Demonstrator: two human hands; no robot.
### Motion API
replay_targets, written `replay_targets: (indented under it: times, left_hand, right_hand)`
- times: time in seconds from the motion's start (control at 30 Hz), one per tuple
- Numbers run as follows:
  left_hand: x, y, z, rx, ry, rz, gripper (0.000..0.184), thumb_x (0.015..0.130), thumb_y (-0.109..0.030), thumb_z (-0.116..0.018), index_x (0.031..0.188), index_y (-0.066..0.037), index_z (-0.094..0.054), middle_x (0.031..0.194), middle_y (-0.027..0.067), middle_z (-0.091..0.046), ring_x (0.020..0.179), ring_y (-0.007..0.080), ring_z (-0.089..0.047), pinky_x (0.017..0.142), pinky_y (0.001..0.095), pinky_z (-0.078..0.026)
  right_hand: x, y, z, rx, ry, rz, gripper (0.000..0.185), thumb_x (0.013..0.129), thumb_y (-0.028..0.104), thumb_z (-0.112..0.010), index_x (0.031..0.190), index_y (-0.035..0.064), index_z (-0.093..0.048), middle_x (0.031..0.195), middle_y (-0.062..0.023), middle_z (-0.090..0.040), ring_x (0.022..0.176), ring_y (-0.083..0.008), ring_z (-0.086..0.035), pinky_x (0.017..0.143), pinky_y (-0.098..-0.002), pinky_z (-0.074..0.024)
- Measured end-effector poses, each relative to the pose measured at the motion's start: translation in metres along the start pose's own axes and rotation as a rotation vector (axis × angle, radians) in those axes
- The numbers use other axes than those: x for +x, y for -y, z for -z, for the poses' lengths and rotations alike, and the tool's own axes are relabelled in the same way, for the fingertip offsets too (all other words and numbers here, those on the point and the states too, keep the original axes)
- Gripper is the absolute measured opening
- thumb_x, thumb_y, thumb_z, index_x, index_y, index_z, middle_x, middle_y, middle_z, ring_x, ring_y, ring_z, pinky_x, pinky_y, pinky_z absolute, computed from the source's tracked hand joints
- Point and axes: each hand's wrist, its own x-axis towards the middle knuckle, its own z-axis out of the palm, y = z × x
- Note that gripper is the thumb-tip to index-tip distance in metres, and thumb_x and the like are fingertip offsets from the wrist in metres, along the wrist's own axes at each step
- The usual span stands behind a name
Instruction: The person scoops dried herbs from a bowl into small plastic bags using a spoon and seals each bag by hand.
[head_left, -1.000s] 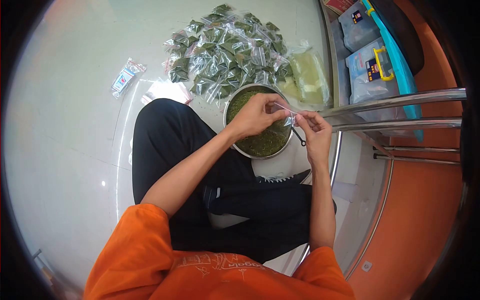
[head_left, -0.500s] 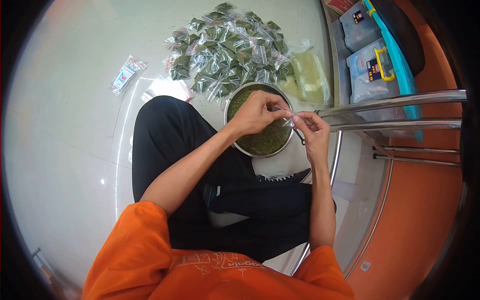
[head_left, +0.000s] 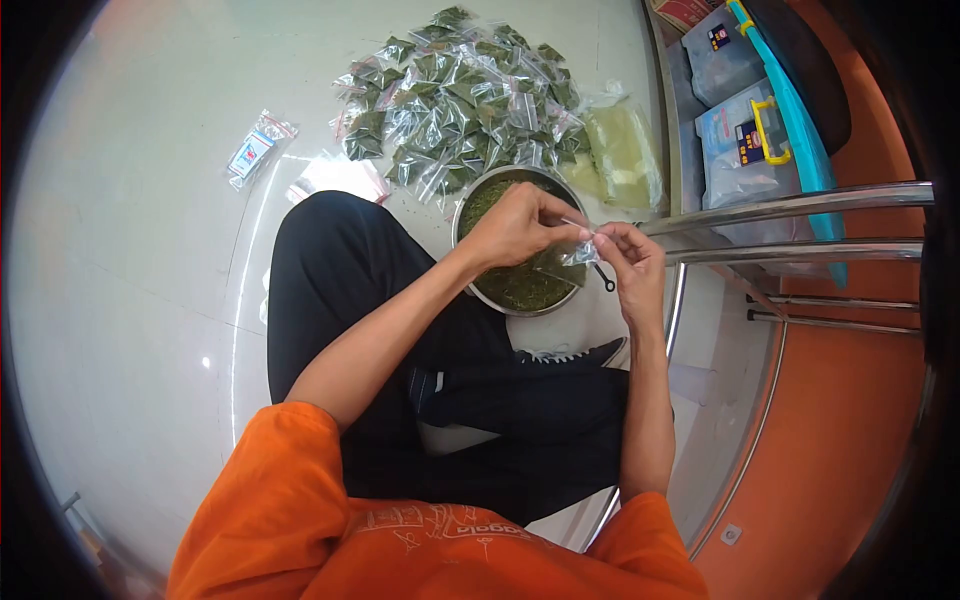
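Observation:
My left hand (head_left: 517, 228) is closed over the steel bowl, its thumb and fingers pinching the upper edge of a small clear plastic bag (head_left: 579, 256). On the other side of the same bag, my right hand (head_left: 633, 262) pinches the edge, its fingertips close to those of my left hand. The bag hangs over the right side of the bowl (head_left: 458, 215), which holds chopped green leafy material (head_left: 515, 290). A black handle with a ring end (head_left: 609, 285) sticks out below my right fingertips.
Beyond the bowl lies a pile of filled bags (head_left: 460, 100), with a large greenish bag (head_left: 622, 150) beside it. Flat bags (head_left: 340, 180) and a labelled packet (head_left: 251, 151) lie left. Metal rails (head_left: 800, 205) and lidded boxes (head_left: 745, 145) stand right.
The small bag's clear lower part shows more below my fingertips. Both hands keep their pinch and have barely moved.

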Motion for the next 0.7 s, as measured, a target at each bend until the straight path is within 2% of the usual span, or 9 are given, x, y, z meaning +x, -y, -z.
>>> replay_targets:
  times: [0.1,0.17,0.3,0.5,0.57,0.6,0.7]
  left_hand:
    - [0.0,-0.003,0.0,-0.01,-0.03,-0.051,0.023,0.09,-0.021,-0.074,0.1,-0.001,-0.077,0.083,0.0081,-0.075,0.076,0.0109,-0.065,0.071,0.0281,-0.051]
    - [-0.004,-0.015,0.004,0.21,-0.063,-0.044,0.024,0.092,-0.026,-0.072,0.097,-0.003,-0.078,0.08,0.0067,-0.074,0.074,0.0103,-0.064,0.067,0.0281,-0.048]
    - [-0.006,-0.015,0.002,0.207,-0.079,0.018,0.025,0.092,-0.028,-0.071,0.094,-0.004,-0.078,0.08,0.0069,-0.073,0.074,0.0109,-0.063,0.066,0.0286,-0.047]
    - [0.001,0.004,-0.008,0.03,-0.045,-0.175,0.024,0.091,-0.025,-0.072,0.1,-0.003,-0.076,0.082,0.008,-0.074,0.079,0.0119,-0.065,0.071,0.0282,-0.047]
    - [0.003,0.013,-0.006,0.113,-0.047,-0.214,0.023,0.09,-0.024,-0.072,0.1,-0.003,-0.075,0.083,0.008,-0.073,0.069,0.0114,-0.061,0.063,0.0291,-0.045]
    - [-0.004,-0.006,-0.001,0.158,-0.052,-0.124,0.022,0.089,-0.024,-0.073,0.099,-0.004,-0.075,0.081,0.0083,-0.073,0.058,0.0114,-0.052,0.055,0.0309,-0.04]
    - [-0.004,-0.004,-0.001,0.183,-0.146,-0.2,0.021,0.089,-0.024,-0.073,0.097,-0.004,-0.076,0.079,0.0085,-0.072,0.051,0.0116,-0.044,0.049,0.0325,-0.035]
  right_hand:
    - [-0.002,0.003,0.002,0.011,-0.056,0.009,0.011,0.092,0.004,-0.07,0.101,-0.0028,-0.068,0.091,-0.003,-0.069,0.083,-0.0077,-0.064,0.077,-0.0219,-0.0501]
    - [-0.001,-0.003,0.003,0.012,-0.022,0.002,0.011,0.093,0.004,-0.07,0.101,-0.0032,-0.067,0.092,-0.0032,-0.069,0.083,-0.0074,-0.063,0.077,-0.0221,-0.05]
    - [-0.003,0.005,-0.007,0.055,-0.006,-0.014,0.011,0.093,0.004,-0.07,0.101,-0.0025,-0.067,0.091,-0.0021,-0.069,0.082,-0.0064,-0.062,0.076,-0.0218,-0.0492]
    - [-0.002,0.0,-0.005,-0.024,-0.013,0.034,0.008,0.092,0.005,-0.071,0.097,-0.0006,-0.068,0.088,0.0001,-0.067,0.08,-0.0056,-0.06,0.073,-0.021,-0.0471]
    - [-0.002,-0.004,-0.01,0.014,-0.009,0.006,0.008,0.092,0.005,-0.071,0.097,-0.0003,-0.068,0.088,0.0004,-0.067,0.08,-0.0055,-0.06,0.074,-0.0213,-0.0474]
    - [-0.003,0.0,-0.014,0.024,-0.029,-0.01,0.008,0.092,0.006,-0.072,0.097,0.0002,-0.068,0.087,0.0006,-0.067,0.08,-0.0058,-0.061,0.075,-0.0216,-0.0481]
    - [0.0,0.0,-0.006,0.037,-0.041,-0.021,0.009,0.092,0.006,-0.072,0.097,0.0007,-0.068,0.088,-0.0003,-0.067,0.08,-0.007,-0.062,0.076,-0.0224,-0.049]
